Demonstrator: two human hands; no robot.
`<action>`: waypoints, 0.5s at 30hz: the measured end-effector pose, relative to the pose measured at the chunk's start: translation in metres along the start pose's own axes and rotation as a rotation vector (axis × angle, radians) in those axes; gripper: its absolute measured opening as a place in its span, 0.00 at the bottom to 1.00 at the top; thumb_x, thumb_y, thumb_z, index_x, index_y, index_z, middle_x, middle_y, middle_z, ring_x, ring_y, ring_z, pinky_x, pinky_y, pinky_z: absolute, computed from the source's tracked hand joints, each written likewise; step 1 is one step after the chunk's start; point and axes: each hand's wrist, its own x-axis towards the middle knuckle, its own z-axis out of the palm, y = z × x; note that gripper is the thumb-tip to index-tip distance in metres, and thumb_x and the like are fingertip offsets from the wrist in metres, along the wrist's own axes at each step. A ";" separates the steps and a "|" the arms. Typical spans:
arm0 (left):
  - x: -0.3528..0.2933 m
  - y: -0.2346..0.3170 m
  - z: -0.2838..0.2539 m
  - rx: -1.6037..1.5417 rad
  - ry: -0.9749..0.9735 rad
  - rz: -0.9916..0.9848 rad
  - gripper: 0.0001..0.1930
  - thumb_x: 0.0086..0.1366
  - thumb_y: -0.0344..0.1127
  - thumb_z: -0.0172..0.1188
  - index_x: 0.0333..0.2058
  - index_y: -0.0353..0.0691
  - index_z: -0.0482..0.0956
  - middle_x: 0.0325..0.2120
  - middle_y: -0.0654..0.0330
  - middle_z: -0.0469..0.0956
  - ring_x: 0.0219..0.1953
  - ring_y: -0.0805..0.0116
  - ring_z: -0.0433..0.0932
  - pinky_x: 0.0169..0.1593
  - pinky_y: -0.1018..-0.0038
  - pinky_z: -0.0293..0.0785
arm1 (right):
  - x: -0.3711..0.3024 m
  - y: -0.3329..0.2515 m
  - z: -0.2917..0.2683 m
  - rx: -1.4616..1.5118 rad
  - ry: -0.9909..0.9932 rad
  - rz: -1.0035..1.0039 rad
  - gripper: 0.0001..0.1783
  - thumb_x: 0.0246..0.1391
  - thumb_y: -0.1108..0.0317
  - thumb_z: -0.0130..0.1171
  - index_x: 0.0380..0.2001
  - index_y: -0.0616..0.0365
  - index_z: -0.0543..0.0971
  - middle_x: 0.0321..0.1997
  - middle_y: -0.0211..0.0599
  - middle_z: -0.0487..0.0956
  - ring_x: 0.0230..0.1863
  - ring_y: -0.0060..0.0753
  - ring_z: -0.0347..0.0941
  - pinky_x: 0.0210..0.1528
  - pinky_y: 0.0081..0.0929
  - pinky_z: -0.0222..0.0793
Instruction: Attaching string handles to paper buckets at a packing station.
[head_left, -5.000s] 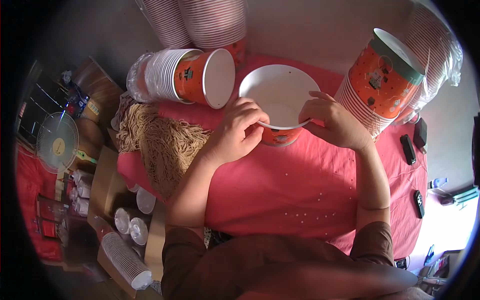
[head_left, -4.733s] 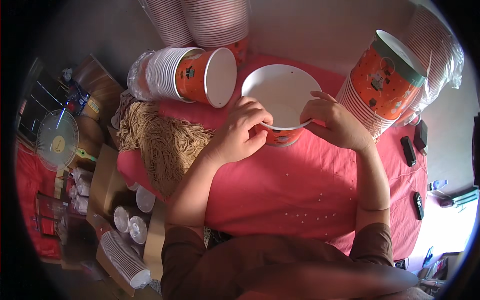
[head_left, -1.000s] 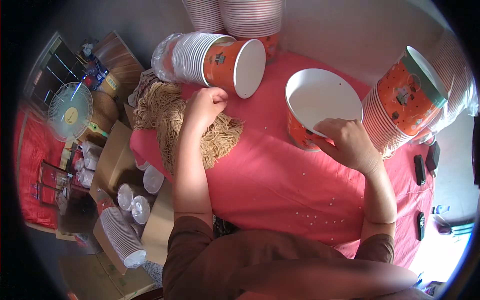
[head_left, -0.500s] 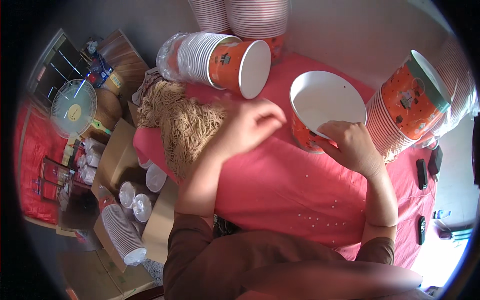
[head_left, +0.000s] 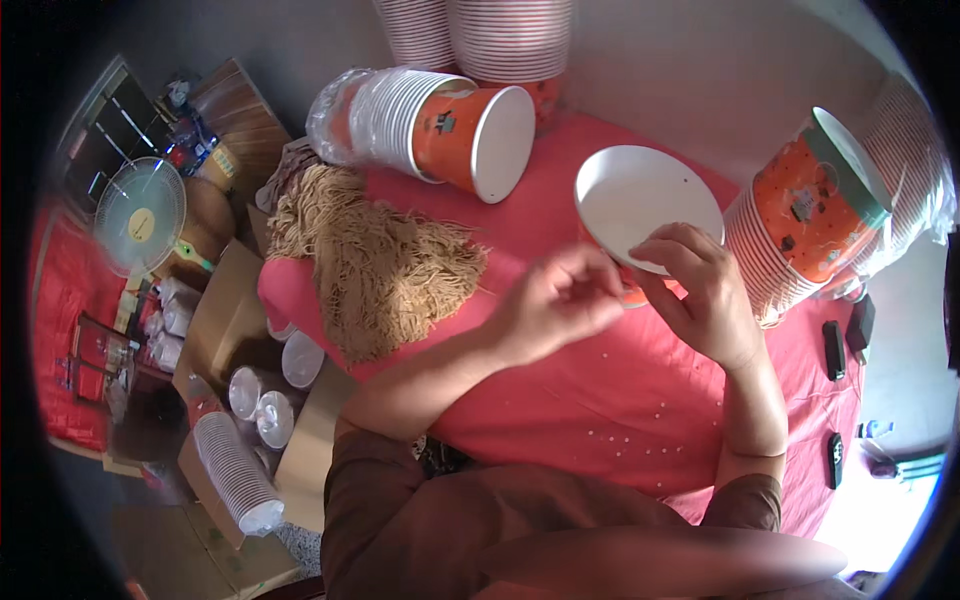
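Orange paper bucket with white interior sits tilted on red tablecloth, mouth toward person for access. Right hand grips near rim, steadying it. Left hand beside rim, fingertips pinched together; contents indiscernible. Tan string pile lies left, within reach.

Fan at nine o'clock — cardboard boxes below it; lid stack at seven; two remotes at three.
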 end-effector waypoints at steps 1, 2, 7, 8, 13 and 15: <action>0.007 -0.005 -0.005 -0.093 0.060 0.047 0.08 0.65 0.28 0.61 0.41 0.39 0.72 0.32 0.66 0.76 0.31 0.83 0.72 0.34 0.84 0.69 | -0.001 -0.003 -0.001 0.144 -0.016 0.059 0.11 0.46 0.74 0.67 0.36 0.60 0.80 0.37 0.42 0.79 0.42 0.49 0.78 0.44 0.41 0.74; 0.009 -0.006 -0.010 -0.164 0.064 0.034 0.09 0.65 0.27 0.61 0.41 0.38 0.72 0.33 0.65 0.76 0.31 0.82 0.72 0.33 0.84 0.69 | -0.001 -0.001 -0.002 0.218 -0.038 0.056 0.12 0.45 0.77 0.67 0.36 0.60 0.80 0.39 0.42 0.79 0.43 0.49 0.77 0.44 0.42 0.73; 0.011 -0.009 -0.014 -0.052 -0.011 0.042 0.11 0.67 0.22 0.57 0.45 0.37 0.68 0.38 0.62 0.77 0.41 0.76 0.78 0.48 0.78 0.77 | 0.003 0.006 -0.001 0.136 -0.044 -0.071 0.16 0.44 0.77 0.68 0.39 0.59 0.81 0.41 0.42 0.78 0.45 0.47 0.75 0.49 0.41 0.70; 0.011 -0.009 -0.011 -0.063 -0.006 0.078 0.12 0.67 0.22 0.58 0.46 0.37 0.68 0.38 0.62 0.77 0.41 0.77 0.78 0.47 0.78 0.77 | 0.003 0.006 -0.001 0.146 -0.052 -0.067 0.16 0.43 0.77 0.68 0.39 0.58 0.81 0.40 0.41 0.78 0.44 0.46 0.76 0.50 0.41 0.69; 0.010 -0.011 -0.012 -0.026 -0.009 0.050 0.15 0.66 0.23 0.59 0.49 0.36 0.68 0.39 0.61 0.77 0.42 0.77 0.79 0.48 0.79 0.77 | 0.002 0.007 0.002 0.176 -0.086 -0.117 0.15 0.44 0.76 0.69 0.38 0.56 0.82 0.37 0.37 0.79 0.44 0.43 0.76 0.56 0.44 0.68; 0.009 -0.011 -0.012 -0.005 -0.005 0.026 0.17 0.66 0.24 0.59 0.52 0.35 0.67 0.40 0.60 0.78 0.43 0.76 0.79 0.49 0.78 0.77 | 0.001 0.007 0.003 0.173 -0.107 -0.101 0.13 0.44 0.76 0.68 0.37 0.56 0.81 0.36 0.35 0.79 0.44 0.41 0.76 0.61 0.49 0.66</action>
